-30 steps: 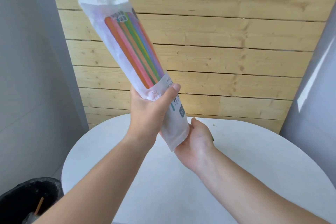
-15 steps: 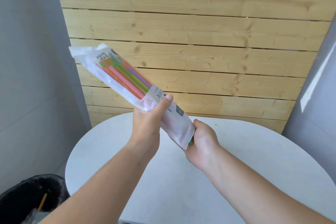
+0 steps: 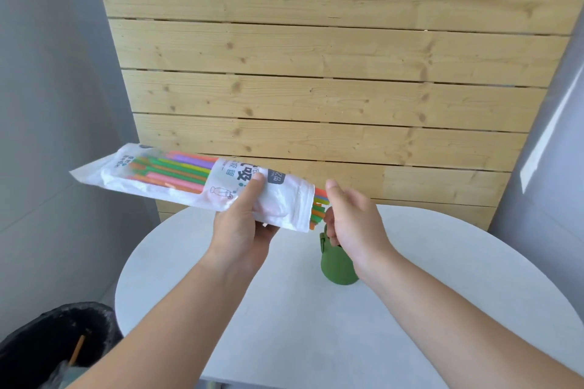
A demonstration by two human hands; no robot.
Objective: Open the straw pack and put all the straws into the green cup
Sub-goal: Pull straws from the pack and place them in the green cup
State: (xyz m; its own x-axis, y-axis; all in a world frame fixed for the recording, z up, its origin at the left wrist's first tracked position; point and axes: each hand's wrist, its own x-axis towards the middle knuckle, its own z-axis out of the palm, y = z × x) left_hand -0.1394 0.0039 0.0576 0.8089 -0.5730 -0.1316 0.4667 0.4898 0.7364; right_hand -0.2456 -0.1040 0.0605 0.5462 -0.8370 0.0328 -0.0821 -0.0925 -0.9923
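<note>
Straws [image 3: 177,172] sit mostly inside the straw pack [image 3: 196,181], which I hold nearly level in the air, up and to the left of the green cup [image 3: 336,265] — its open mouth faces the cup and a short fan of green and orange tips pokes out there. My left hand [image 3: 243,227] is clamped around the pack's printed end, thumb on top and fingers underneath. My right hand [image 3: 354,224] is directly above the cup, just beside the exposed tips, thumb raised and fingers curled; whether it has pinched any straw I cannot tell, since the fingertips are hidden behind the hand itself. The cup stands upright on the white table [image 3: 442,278], partly covered by my right wrist, and I cannot see into it, so I can't say whether any straws are inside. By my judgement the opening step is done — the mouth end is no longer sealed — while the transfer has barely begun, with the bundle filling most of the bag's length. What's left, I reckon, is drawing the straws out or tipping the pack steeper over the cup. A black-lined bin [image 3: 47,347] sits well below and left of the cup, off the table's edge.
</note>
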